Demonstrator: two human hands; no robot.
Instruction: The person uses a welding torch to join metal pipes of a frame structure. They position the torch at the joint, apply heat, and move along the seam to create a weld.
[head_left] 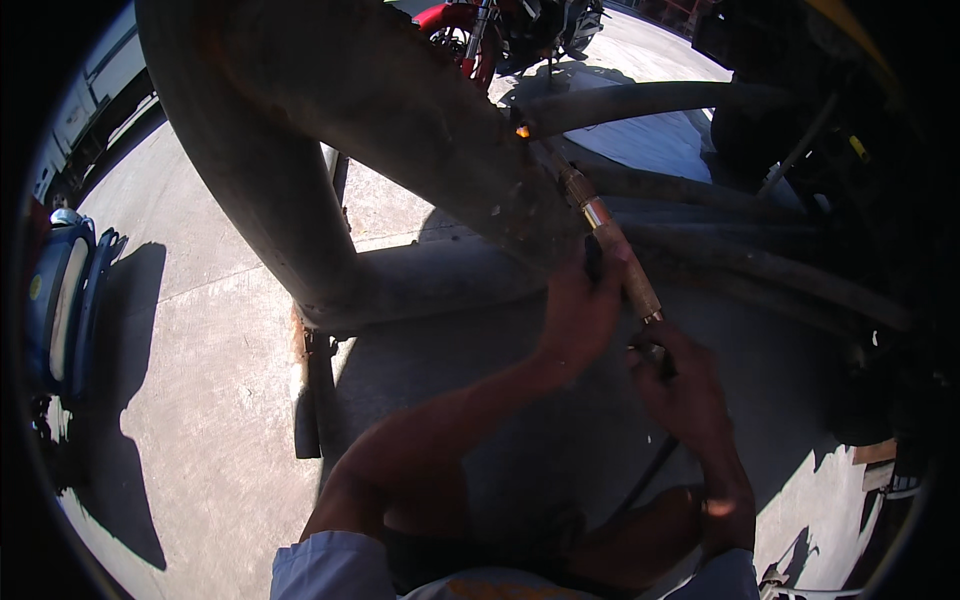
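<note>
A long torch [641, 287] with a tan handle and a shiny metal band slants up and to the left. My left hand [580, 312] is closed around the middle of its handle. At the rear end of the torch, my right hand [685, 385] is closed, its fingers at a dark fitting I cannot make out clearly. Beyond the torch's front end, a small orange glow [522, 131] shows where a thick grey pipe [400, 130] meets a thinner tube [650, 103]. A dark hose [645, 475] runs down below my right hand.
Another thick pipe [250, 200] curves down at the left to a low crossbar [430, 282]. Several tubes extend rightward into shadow. A red and black motorcycle [490, 40] stands at the far side. Blue objects [65, 300] are at the left edge, on concrete ground [215, 400].
</note>
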